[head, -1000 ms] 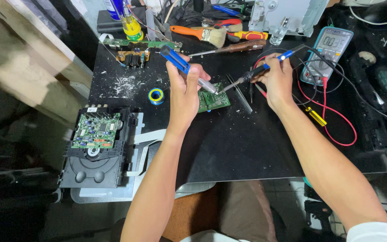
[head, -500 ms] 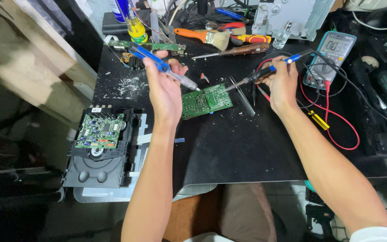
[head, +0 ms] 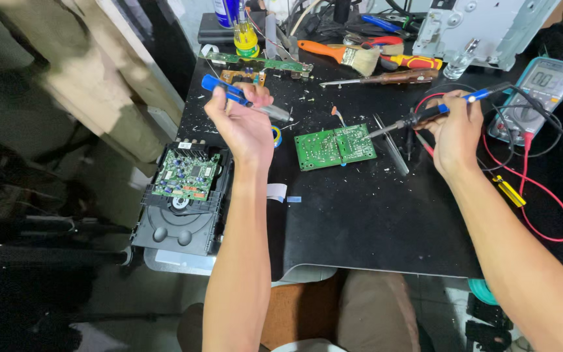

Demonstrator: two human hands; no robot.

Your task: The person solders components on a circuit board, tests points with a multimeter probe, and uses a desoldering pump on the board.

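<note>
Left hand (head: 242, 127) fingers closed around a blue desoldering pump (head: 242, 98), right hand (head: 454, 130) gripping a soldering iron (head: 425, 117), tip beside the green circuit board (head: 335, 146) lying on the black table (head: 373, 215)

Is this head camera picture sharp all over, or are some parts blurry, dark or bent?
Head view: the green circuit board and both hands are sharp and evenly lit on the black mat; the left hand holds a blue-handled tool, the right hand a soldering iron. The far left side is dark and smeared, and the edges bow outward as with a wide lens.
</note>
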